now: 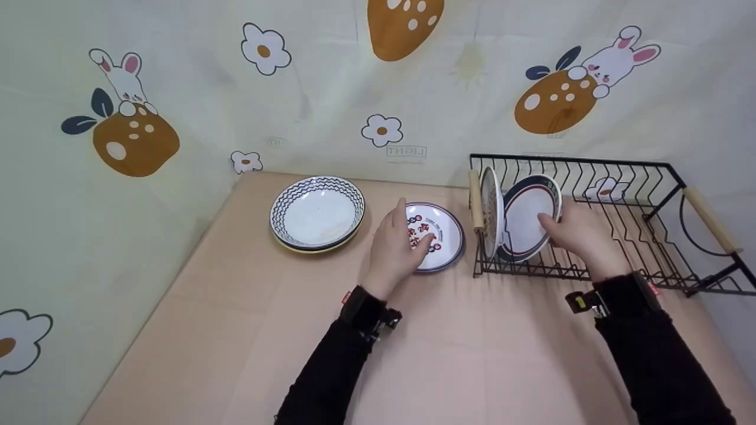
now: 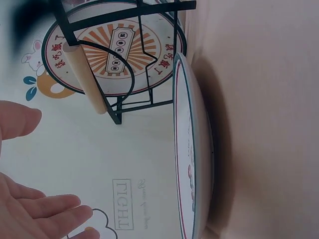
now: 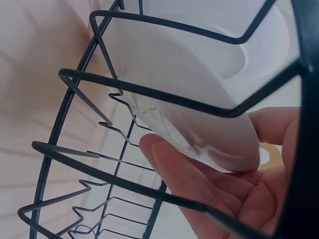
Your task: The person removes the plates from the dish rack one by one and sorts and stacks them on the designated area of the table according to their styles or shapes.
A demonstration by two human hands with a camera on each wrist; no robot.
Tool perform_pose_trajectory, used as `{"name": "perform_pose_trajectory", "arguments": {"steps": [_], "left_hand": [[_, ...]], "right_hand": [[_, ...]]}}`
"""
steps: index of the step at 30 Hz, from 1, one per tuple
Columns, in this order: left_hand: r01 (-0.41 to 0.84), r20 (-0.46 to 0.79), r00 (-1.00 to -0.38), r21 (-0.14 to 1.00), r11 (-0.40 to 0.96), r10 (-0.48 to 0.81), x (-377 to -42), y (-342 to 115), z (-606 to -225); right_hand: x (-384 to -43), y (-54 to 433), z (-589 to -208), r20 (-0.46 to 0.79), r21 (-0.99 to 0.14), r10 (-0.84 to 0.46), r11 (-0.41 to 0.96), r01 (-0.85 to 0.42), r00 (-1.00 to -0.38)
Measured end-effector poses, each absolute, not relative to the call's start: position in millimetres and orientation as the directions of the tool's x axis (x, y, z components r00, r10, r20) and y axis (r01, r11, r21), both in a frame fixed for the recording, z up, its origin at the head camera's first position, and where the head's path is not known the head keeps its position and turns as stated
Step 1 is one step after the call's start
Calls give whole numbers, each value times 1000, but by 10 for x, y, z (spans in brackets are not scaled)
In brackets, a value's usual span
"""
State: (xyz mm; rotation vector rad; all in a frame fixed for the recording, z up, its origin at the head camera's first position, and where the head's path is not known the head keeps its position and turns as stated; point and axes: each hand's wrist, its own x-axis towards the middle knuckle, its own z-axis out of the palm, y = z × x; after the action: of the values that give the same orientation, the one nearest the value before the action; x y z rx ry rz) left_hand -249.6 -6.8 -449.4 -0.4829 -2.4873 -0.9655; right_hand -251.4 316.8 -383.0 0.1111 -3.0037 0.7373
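printed cloth (image 1: 325,106) backs the worktop (image 1: 236,295), where the right hand (image 1: 585,235) pinches a navy dish (image 1: 525,218), presumably steadying it on edge in the left end of the rack (image 1: 590,160), while the left hand (image 1: 394,251), empty, thumb wide, hovers by a small dish (image 1: 447,236) near the back edge.

The head camera faces forward and down from above the table (image 1: 437,342) at the longest range, framing the left hand (image 1: 393,251) and right hand (image 1: 582,236) against the patterned backdrop (image 1: 319,118). The left wrist camera sits low and close, its picture turned sideways, sighting past the flat-lying plate (image 2: 203,164) — nearly edge-on — toward the dish rack (image 1: 590,160). The right wrist camera views the held plate (image 3: 209,129) through the rack's wires at closest range; the head view shares one plate with each wrist view, and all three include the rack.
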Motion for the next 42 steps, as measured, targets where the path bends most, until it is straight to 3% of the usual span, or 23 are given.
{"name": "perform_pose_trajectory", "arguments": {"steps": [15, 23, 31, 42], "left_hand": [[503, 528, -821, 487, 714, 218, -2466, 1, -4512], [522, 537, -809, 469, 712, 239, -2442, 28, -4503], [518, 516, -817, 460, 721, 258, -2422, 62, -4497], [520, 501, -821, 458, 721, 274, -2398, 90, -4501]], "right_hand": [[-2540, 3109, -3842, 34, -476, -18, 879, -32, -999], [-2534, 3085, -3857, -10, -567, 22, 823, 24, -1000], [-2545, 3077, -3872, 12, -594, 21, 805, 10, -1000], [-2483, 3070, -3819, 113, -545, 37, 838, -31, -993]]}}
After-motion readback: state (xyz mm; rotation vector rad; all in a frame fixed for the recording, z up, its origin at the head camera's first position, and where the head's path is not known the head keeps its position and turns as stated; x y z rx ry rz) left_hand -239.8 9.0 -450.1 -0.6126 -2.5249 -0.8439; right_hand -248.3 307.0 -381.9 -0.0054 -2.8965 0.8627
